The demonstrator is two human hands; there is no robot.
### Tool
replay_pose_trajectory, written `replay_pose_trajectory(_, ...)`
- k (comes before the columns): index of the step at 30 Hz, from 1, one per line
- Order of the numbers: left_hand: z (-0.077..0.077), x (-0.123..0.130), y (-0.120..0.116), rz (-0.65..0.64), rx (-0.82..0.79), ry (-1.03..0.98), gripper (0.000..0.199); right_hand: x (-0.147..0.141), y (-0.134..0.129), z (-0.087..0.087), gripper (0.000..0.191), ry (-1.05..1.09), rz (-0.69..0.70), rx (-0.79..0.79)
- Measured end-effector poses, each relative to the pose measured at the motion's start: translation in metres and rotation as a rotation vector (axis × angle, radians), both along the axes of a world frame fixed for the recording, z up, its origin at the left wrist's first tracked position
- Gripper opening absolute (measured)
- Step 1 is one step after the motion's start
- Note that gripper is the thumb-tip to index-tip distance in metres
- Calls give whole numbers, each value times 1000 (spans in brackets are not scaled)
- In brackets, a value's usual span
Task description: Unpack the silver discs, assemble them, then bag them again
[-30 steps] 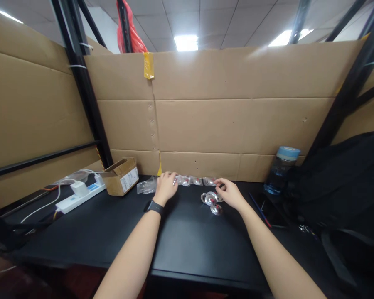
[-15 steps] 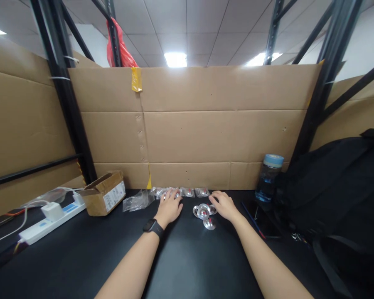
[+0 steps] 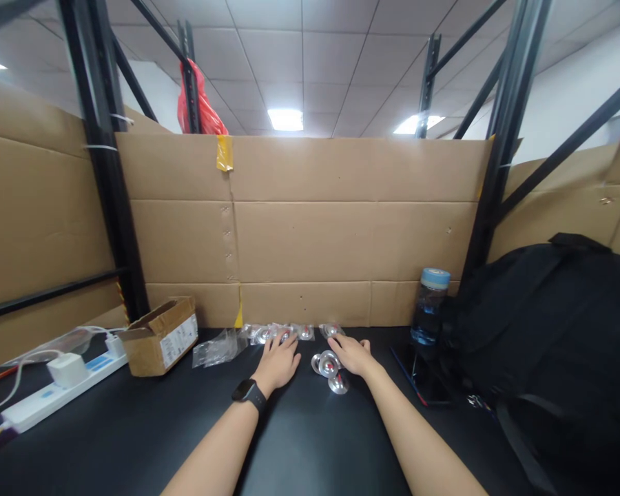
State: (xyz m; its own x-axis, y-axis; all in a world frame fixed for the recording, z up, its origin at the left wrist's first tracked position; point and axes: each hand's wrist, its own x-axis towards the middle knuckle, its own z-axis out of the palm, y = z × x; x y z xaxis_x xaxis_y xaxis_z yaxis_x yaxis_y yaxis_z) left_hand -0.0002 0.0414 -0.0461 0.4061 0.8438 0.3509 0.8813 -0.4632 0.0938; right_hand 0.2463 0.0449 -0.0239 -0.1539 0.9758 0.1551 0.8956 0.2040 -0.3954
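Along the foot of the cardboard wall lies a row of clear plastic bags holding round shiny silver pieces with red marks. My left hand, a dark watch on its wrist, rests with fingers spread, fingertips at the row. At the row's right end is a separate bagged silver piece; the fingertips of my right hand are at its lower edge, fingers extended. Below that hand sits a small cluster of round silver pieces, partly overlapping, one with its rim tilted. The hand hides part of the cluster.
Crumpled clear bags and an opened cardboard box lie left, beside a white power strip. Right are a blue-lidded bottle, a dark flat device and a black backpack. Cardboard closes the back.
The view has tilted up and turned slightly right. My right hand has moved left over the cluster to the end bagged piece, now slightly farther from the row. My left hand stays by the row.
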Motion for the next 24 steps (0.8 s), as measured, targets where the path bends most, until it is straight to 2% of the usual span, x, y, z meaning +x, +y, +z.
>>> replay_pose_trajectory(5, -2, -2, 0, 13, -40, -14, 50, 9, -1, 0, 48, -129, -101, 15)
replay_pose_trajectory(9, -1, -2, -2, 19, -73, -15, 50, 17, -4, 0, 51, -181, -109, 12)
replay_pose_trajectory(14, 0, 0, -6, 1, -58, -24, 47, 30, -5, -2, 76, -241, -171, 93)
replay_pose_trajectory(18, -1, 0, -6, -12, -60, -43, 46, 40, 6, -14, 85, -189, -62, 98)
replay_pose_trajectory(21, -1, 0, -4, -13, -67, -58, 46, 42, 11, -22, 78, -160, -76, 19)
replay_pose_trajectory(24, -1, 0, -4, -6, -85, -76, 46, 39, 10, -23, 69, -155, -168, 39)
